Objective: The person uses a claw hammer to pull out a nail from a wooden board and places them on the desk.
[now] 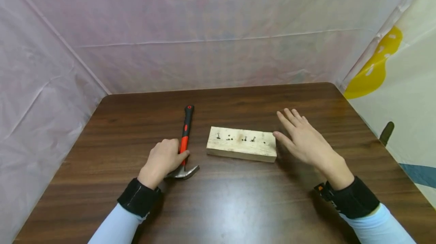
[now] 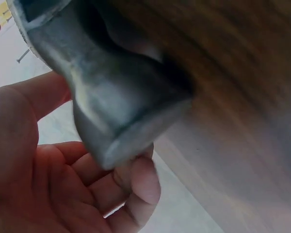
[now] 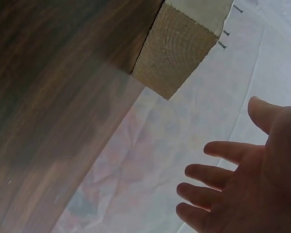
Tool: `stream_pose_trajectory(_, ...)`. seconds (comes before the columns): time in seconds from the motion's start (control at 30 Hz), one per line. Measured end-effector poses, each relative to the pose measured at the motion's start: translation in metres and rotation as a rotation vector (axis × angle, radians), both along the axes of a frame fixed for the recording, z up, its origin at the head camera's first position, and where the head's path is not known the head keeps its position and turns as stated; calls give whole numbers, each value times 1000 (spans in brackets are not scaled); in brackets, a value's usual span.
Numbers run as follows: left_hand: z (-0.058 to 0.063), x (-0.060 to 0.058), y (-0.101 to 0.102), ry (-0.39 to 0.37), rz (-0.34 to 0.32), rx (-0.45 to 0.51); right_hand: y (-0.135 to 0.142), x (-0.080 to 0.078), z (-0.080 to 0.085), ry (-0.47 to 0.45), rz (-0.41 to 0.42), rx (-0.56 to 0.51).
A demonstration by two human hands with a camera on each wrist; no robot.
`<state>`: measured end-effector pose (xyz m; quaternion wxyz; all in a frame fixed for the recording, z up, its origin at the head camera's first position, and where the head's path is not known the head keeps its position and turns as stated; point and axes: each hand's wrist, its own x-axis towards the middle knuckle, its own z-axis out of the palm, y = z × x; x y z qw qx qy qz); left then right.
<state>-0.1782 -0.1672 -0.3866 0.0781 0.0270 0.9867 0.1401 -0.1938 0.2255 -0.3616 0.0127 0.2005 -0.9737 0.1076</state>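
- I see the left hand [image 1: 164, 157] with fingers curled, gripping the steel claw hammer with a black-and-red handle [image 1: 186, 132] close to its head.
- Hammer's left of the pale rectangular wooden block [image 1: 235, 145], apart from it, handle toward far edge.
- Block lies mid-table on brown wood-grain tabletop [image 1: 245, 104], thin grey metal nails [image 1: 218, 136] sticking up.
- Right hand [image 1: 304, 142] spread, just beside block's right end.

left hand [image 1: 164, 157]: grips hammer [image 1: 185, 134] | right hand [image 1: 307, 140]: spread beside wooden block [image 1: 241, 146] | nails [image 1: 218, 136]: in block's top
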Motion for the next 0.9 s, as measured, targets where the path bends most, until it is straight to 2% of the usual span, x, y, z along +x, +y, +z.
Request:
stream_pose_trajectory(0.33, 1, 2, 1, -1, 14, 15, -1, 2, 0, -7, 4, -1)
stream_pose_trajectory(0.57, 2, 3, 2, -7, 10, 70, 0, 4, 1, -7, 6, -6)
stream_pose_trajectory(0.9, 5, 4, 4, -7, -9, 76, 0, 7, 4, -13, 6, -3)
